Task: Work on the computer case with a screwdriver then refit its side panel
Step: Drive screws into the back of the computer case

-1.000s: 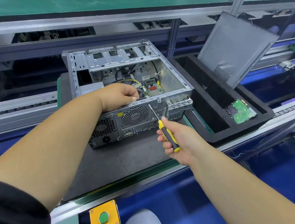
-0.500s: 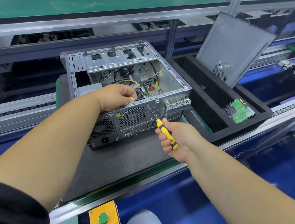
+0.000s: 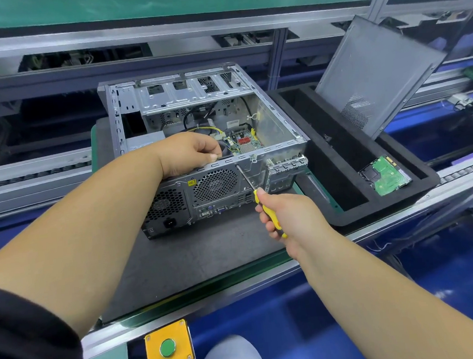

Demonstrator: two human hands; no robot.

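My right hand [image 3: 285, 216] is wrapped round the yellow-and-black handle of the screwdriver [image 3: 260, 200], fingers curled tight about it. The bare shaft runs up and away to my left from that fist, and its tip meets the rear wall of the computer case [image 3: 212, 141] just under the top rim, beside the round fan grille [image 3: 215, 185]. That line is what the next turn depends on: the tool's long axis slants from my fist, low and near me, to the rim, higher and farther off, so any twist has to keep the wrist behind the handle and in line with the shaft. I think the tip sits on a screw, though the head is too small to make out.

My left hand [image 3: 190, 153] lies beyond and to the left of the tool tip, draped over the case's rear rim with fingers curled, gripping the edge. It is the nearer hand to the open interior; the right forearm reaches in from below, elbow out to the right.

The side panel [image 3: 374, 72] leans tilted, well apart to the right of my right hand, standing in the black foam tray [image 3: 333, 219].
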